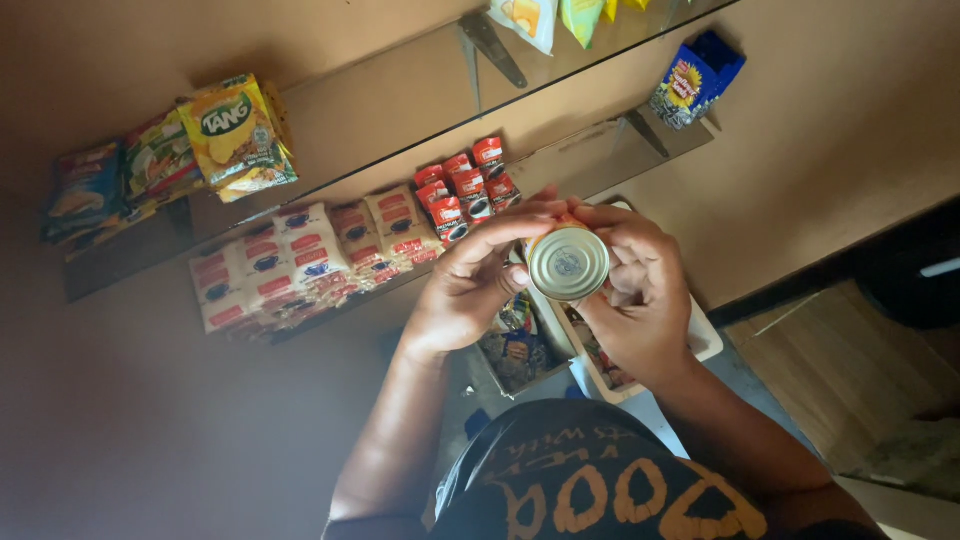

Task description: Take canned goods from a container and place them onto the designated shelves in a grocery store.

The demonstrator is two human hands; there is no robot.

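**Both hands hold a small tin in front of the shelves**

The left hand (465,290) and the right hand (635,295) are closed together on one small round tin (568,263), its shiny metal end turned to the camera. The left grip pinches the tin's rim from one side, with the fingers reaching over its top edge; the right grip wraps the other side, its fingertips meeting the left ones above the tin.

Just behind the grip, on the lower shelf (590,150), stand small red packets (465,190). Beside them, further out from the left hand, lie rows of red and white sachets (290,265). Well beyond that hand, yellow and green drink packets (235,135) lean against the wall. Past the right hand, near the shelf's end, sits a blue bag (695,80). Under the grip is a white tray (705,340) of mixed packets.
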